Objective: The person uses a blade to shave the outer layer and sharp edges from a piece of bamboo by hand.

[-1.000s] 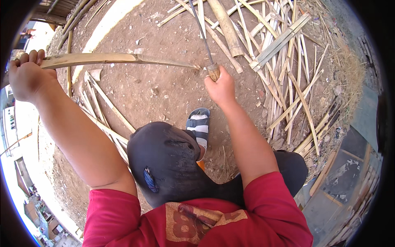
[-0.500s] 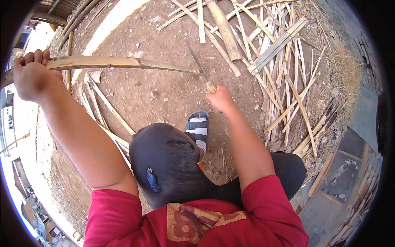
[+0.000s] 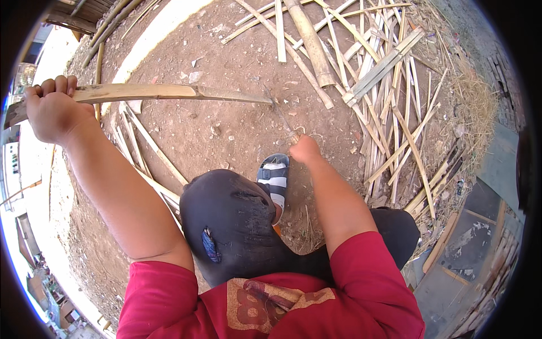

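Fingers wrapped, my left hand grips a long split bamboo strip near its left end, at the far left. The strip reaches rightward over the dirt, roughly level. My right hand is closed round the handle of a long-bladed knife. Its thin blade points up and left, and it meets or crosses the strip's right end; whether it is cutting in cannot be made out. Below the knife, my sandalled foot rests on the ground, beside my bent knee in dark trousers.
Many split bamboo strips lie heaped at the right, with a wider bamboo piece across them. A bamboo pole lies at the top. More strips lie left of my knee. Grey panels stand at the lower right.
My right hand and the knife have moved slightly down and right, the blade now meeting the strip's end. My left hand has shifted a little right and down with the strip.
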`<state>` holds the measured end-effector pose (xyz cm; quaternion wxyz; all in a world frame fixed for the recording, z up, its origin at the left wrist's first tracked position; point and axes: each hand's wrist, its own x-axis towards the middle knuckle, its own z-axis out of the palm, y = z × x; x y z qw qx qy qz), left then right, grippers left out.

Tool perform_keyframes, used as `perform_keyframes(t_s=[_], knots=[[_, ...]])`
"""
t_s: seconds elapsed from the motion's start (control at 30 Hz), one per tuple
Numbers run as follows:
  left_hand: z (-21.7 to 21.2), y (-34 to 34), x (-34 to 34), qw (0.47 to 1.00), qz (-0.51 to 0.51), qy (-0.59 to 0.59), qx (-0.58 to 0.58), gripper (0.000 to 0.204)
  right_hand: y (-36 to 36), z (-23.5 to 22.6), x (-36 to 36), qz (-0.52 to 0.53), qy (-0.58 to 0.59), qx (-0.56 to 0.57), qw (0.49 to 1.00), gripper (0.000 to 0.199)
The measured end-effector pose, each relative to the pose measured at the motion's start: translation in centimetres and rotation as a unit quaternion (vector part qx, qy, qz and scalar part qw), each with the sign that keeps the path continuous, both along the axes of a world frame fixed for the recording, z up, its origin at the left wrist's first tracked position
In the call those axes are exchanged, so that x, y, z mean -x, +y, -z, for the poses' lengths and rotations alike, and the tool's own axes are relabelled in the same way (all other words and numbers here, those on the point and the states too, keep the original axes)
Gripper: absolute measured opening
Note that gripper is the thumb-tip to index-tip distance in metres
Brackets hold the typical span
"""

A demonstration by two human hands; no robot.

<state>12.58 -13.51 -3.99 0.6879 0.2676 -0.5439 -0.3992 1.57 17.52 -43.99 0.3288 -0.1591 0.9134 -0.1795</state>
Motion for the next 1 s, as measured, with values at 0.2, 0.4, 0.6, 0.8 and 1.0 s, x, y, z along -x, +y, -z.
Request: perform_keyframes(t_s=[0.2,0.4,0.6,0.8,1.0], knots=[[0.1,0.2,0.2,1.000,0.004,0.003,0.005,0.014,-1.0,-8.1,4.0,0.150,-0.099,0.220,0.959,0.030],[-0.1,-1.5,-1.4,1.000,-0.005,-0.004,-0.004,0.017,-5.0,-15.6,1.2,0.095,0.095,0.298,0.945,0.038],[0.4,-0.8,-0.2,0.999,0.016,0.024,-0.022,0.020,-0.2,0.1,0.0,0.022,0.041,-0.024,0.999,0.034],[0.7,-1.1,-1.0,1.000,-0.010,-0.009,-0.020,0.020,-1.5,-8.3,2.1,0.089,-0.082,0.124,0.985,0.034],[0.7,-2.5,-1.8,0.999,-0.020,-0.020,-0.025,0.021,-5.7,-18.7,2.1,0.105,0.056,0.355,0.927,0.041]])
